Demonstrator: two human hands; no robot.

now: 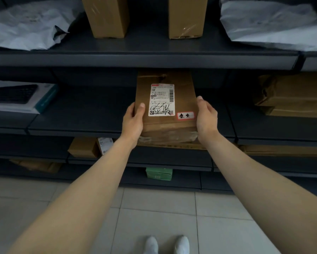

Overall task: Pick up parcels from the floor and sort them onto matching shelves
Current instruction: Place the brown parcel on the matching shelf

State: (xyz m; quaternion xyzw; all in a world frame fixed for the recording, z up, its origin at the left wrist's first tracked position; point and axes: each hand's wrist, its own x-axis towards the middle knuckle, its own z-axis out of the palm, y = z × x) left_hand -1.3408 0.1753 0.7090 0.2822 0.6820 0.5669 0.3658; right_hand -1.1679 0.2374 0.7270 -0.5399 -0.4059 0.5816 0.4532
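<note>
A brown cardboard parcel [183,99] with a white shipping label and a small red-bordered sticker lies partly on the dark middle shelf [84,116], its near end sticking out past the shelf's front edge. My left hand [133,121] grips its left side, thumb on top. On the parcel's right side my right hand [207,120] presses flat, with the fingers along the edge. Both arms are stretched forward.
On the middle shelf a boxed keyboard [16,97] lies at the left and stacked brown boxes [293,96] at the right. The top shelf holds two upright brown boxes [106,15] and grey mailer bags [25,26]. Lower shelves carry brown boxes and a green box [159,174]. Tiled floor lies below.
</note>
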